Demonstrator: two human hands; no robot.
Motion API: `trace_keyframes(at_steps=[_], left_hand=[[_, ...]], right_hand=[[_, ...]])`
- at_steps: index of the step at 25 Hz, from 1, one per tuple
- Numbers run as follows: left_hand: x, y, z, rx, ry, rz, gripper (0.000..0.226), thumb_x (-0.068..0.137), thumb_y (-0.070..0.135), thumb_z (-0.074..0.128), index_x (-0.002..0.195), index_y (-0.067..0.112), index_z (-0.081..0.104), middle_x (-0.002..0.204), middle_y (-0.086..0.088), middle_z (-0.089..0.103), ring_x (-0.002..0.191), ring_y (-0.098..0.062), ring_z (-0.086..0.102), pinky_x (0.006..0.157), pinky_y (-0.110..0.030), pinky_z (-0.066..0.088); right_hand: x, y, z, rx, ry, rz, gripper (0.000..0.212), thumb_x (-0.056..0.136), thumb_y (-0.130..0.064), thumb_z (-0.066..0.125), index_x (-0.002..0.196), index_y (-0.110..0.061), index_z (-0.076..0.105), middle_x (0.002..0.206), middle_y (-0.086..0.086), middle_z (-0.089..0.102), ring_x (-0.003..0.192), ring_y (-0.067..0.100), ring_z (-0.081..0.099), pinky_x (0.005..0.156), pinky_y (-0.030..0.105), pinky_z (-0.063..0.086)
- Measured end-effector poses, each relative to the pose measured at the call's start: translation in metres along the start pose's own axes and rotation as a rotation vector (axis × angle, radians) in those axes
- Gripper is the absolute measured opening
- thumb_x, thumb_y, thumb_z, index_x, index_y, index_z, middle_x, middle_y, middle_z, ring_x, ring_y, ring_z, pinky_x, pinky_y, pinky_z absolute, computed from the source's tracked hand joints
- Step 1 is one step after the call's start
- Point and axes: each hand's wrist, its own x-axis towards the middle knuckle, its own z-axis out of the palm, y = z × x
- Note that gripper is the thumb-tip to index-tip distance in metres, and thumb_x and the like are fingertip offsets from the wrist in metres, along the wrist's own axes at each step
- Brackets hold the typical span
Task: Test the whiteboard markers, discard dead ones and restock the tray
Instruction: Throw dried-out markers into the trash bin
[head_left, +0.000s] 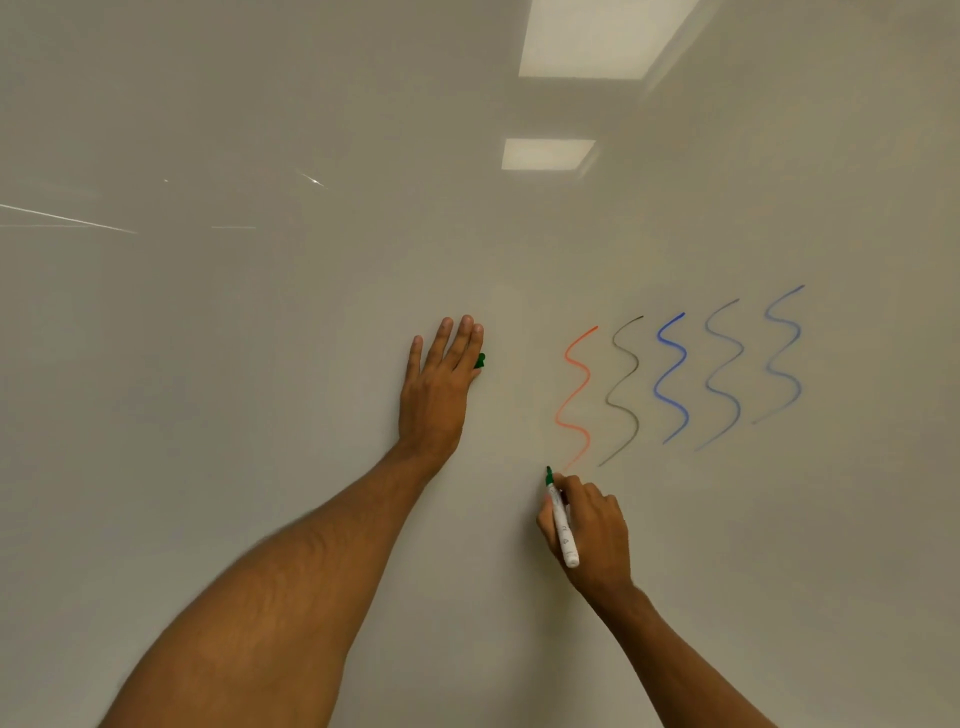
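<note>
The left hand lies flat on the whiteboard, with what seems a cap tucked under its fingers at two o'clock. Five wavy lines stand side by side at its three o'clock. The right hand sits at its five o'clock, its marker tipped against the board at seven o'clock of the leftmost line.
</note>
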Motion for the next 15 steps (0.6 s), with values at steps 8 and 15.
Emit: trace_keyframes(at_steps=[8, 15], left_hand=[[-0.053, -0.007, -0.026, 0.017, -0.139, 0.076, 0.054, 0.083, 0.013, 0.072, 0.133, 0.006, 0.053, 0.139, -0.011, 0.051, 0.13, -0.03, 0.046, 0.106, -0.05, 0.036], [-0.169, -0.031, -0.05, 0.017, -0.381, 0.006, 0.058, 0.071, 0.017, 0.082, 0.125, 0.008, 0.062, 0.131, -0.009, 0.059, 0.121, -0.029, 0.056, 0.096, -0.051, 0.045]], right_hand=[[-0.027, -0.013, -0.005, 0.086, -0.279, -0.171, 0.032, 0.087, -0.021, 0.057, 0.119, -0.023, 0.055, 0.099, -0.001, 0.066, 0.079, 0.019, 0.061, 0.062, 0.029, 0.05], [-0.067, -0.059, 0.014, 0.211, -0.404, -0.221, 0.04, 0.088, -0.008, 0.058, 0.127, -0.018, 0.057, 0.12, 0.003, 0.061, 0.094, 0.018, 0.063, 0.072, 0.022, 0.052]])
